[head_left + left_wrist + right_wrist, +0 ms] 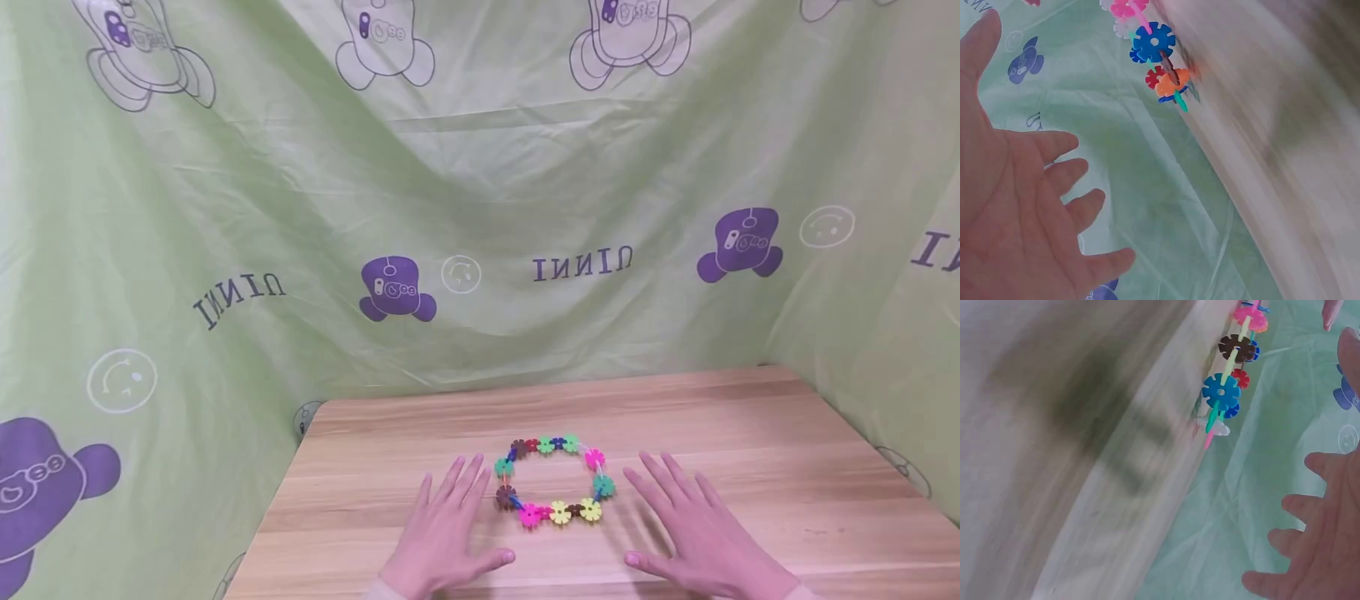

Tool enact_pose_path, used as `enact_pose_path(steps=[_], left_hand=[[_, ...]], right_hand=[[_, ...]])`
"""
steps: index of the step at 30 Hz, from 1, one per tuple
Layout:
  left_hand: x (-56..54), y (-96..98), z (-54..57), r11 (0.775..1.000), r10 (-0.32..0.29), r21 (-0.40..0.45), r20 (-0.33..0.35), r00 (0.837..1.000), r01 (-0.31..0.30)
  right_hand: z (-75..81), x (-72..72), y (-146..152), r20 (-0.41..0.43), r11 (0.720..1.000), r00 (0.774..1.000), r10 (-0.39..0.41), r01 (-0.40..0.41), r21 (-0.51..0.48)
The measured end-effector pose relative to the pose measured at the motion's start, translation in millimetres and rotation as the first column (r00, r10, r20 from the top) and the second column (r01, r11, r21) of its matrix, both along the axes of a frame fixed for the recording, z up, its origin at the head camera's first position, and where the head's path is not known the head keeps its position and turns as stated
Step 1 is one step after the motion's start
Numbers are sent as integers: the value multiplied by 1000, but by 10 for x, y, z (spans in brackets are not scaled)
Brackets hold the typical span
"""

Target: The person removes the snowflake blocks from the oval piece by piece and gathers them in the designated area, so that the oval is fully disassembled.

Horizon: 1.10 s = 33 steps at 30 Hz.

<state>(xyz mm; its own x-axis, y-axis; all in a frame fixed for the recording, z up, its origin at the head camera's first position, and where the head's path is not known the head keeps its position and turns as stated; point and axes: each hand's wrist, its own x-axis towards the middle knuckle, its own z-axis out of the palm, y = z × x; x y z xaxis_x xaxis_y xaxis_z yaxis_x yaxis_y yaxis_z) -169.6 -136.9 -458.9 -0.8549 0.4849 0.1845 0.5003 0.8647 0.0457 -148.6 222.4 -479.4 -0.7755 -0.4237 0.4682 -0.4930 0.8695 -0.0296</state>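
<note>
A ring of interlocking plastic snowflake discs (559,512) lies on the wooden table, its pieces pink, yellow, green, brown, red and blue. To the left of the ring my left hand (442,533) is spread, fingers straight and thumb pointing inward, holding nothing. My right hand (697,533) mirrors it on the other side, also spread and holding nothing. In the left wrist view, a blue disc (1154,42) of the ring shows beyond the left palm (1016,206). The right wrist view shows a blue disc (1221,392) beside the right hand's fingers (1297,544).
The wood-grain table (750,433) extends around the ring on all sides. A green cloth (480,183) printed with purple bears, smiley faces and mirrored lettering hangs behind the table and along both sides.
</note>
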Motion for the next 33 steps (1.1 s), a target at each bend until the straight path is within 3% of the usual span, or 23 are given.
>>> enact_pose_path(steps=[4, 10, 14, 19, 21, 23, 29, 33], left_hand=[[-158, 74, 38, 999, -27, 34, 30, 999, 26], [-433, 182, 55, 974, -87, 216, 93, 992, 65], [-633, 242, 70, 944, -109, 327, 166, 980, 50], [-856, 318, 79, 919, -129, 394, 257, 958, 18], [-930, 341, 60, 903, -142, 430, 308, 941, -5], [-1004, 356, 33, 877, -165, 480, 373, 913, -37], [-1292, 389, -52, 776, -246, 614, 501, 830, -140], [-1473, 450, -84, 750, -282, 640, 540, 793, -169]], right_hand=[[80, -66, -49, 114, 997, 993, -29, 36, -67], [159, -188, -68, 295, 977, 955, -14, 77, -201], [165, -306, -78, 328, 945, 945, -9, 115, -305], [138, -449, -89, 375, 908, 927, -9, 164, -386], [123, -499, -83, 421, 888, 907, 5, 189, -418], [113, -543, -77, 478, 863, 878, 23, 223, -453], [99, -686, -53, 571, 791, 818, 66, 306, -530], [49, -785, -44, 632, 737, 770, 81, 380, -558]])
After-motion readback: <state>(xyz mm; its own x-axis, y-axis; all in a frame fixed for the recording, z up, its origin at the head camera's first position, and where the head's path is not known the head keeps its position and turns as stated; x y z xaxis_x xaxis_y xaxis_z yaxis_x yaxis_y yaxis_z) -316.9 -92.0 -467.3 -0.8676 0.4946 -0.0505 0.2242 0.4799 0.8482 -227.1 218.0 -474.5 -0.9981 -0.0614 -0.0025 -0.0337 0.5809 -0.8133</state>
